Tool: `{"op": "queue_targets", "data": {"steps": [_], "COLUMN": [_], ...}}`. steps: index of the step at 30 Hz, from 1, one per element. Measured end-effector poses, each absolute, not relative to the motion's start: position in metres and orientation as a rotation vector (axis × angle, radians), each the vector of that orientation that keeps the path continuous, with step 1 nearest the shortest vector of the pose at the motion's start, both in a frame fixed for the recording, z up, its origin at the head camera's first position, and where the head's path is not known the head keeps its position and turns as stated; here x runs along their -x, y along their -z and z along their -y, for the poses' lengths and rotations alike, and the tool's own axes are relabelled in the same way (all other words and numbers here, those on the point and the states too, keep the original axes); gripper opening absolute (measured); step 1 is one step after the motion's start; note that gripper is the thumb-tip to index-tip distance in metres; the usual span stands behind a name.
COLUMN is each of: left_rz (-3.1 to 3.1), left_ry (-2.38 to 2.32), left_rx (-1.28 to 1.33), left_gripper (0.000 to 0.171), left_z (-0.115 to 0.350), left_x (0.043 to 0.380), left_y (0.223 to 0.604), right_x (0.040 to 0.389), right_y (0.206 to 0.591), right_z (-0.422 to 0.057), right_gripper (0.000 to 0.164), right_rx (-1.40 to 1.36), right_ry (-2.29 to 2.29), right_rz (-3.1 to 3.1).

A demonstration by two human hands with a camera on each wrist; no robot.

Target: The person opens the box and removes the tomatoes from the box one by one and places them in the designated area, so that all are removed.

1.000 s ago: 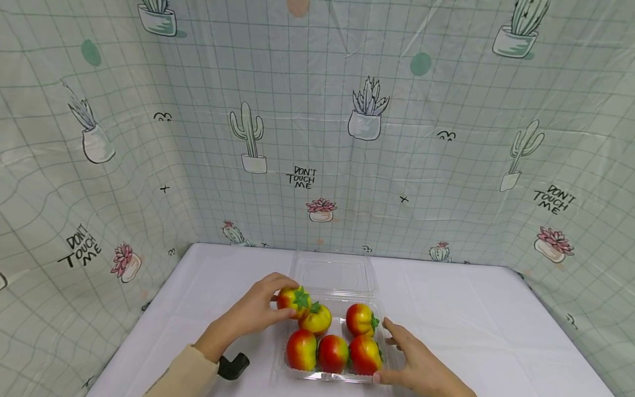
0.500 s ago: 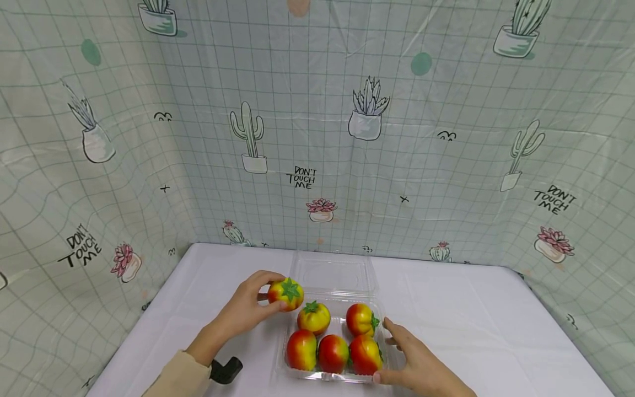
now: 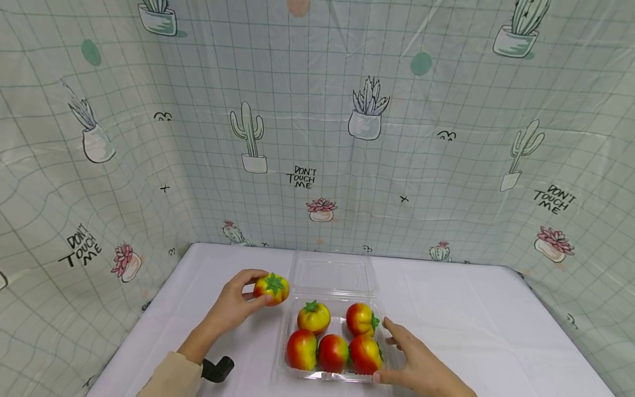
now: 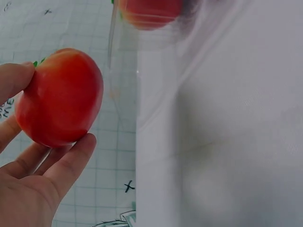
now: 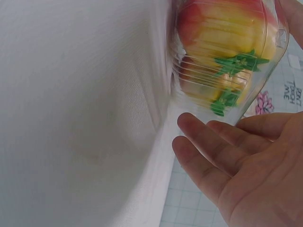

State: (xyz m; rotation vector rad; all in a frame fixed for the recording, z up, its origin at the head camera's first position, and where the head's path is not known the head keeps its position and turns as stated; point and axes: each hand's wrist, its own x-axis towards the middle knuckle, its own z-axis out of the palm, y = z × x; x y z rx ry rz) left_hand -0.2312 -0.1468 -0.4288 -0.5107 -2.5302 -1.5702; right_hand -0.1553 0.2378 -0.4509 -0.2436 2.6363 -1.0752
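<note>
My left hand (image 3: 229, 303) holds a red-and-yellow tomato (image 3: 274, 290) with a green star-shaped top, up and to the left of a clear plastic box (image 3: 339, 377). In the left wrist view, thumb and fingers grip the tomato's red side (image 4: 66, 99). Several similar tomatoes sit in the box: a front row of three, one yellower tomato (image 3: 314, 318) at back left and another (image 3: 360, 319) at back right. Loosely spread, my right hand (image 3: 416, 355) rests by the box's right side, thumb at the front corner. The right wrist view shows its straight fingers (image 5: 208, 146) beside the box wall.
The box's clear lid (image 3: 333, 274) lies folded open toward the back of the white-covered table (image 3: 446, 309). A grid-patterned cloth (image 3: 317, 138) with printed cacti walls the table at the back and sides. A black wrist mount (image 3: 218, 369) hangs under the left sleeve.
The left hand has lifted the tomato away from the back left of the box, moving it left and slightly up. The right hand and the other tomatoes have stayed in place.
</note>
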Motion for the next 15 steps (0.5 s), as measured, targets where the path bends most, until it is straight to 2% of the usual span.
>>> {"op": "queue_targets", "data": {"steps": [15], "left_rz": [2.558], "left_ry": [1.591], "left_rx": [0.374], "left_gripper": [0.043], "left_z": [0.155], "left_x": [0.243], "left_y": [0.446], "right_x": [0.155], "right_y": [0.451], "right_z": [-0.238], "right_gripper": [0.105], "right_rx": [0.264], "right_ry": [1.075], "right_rz": [-2.644]}}
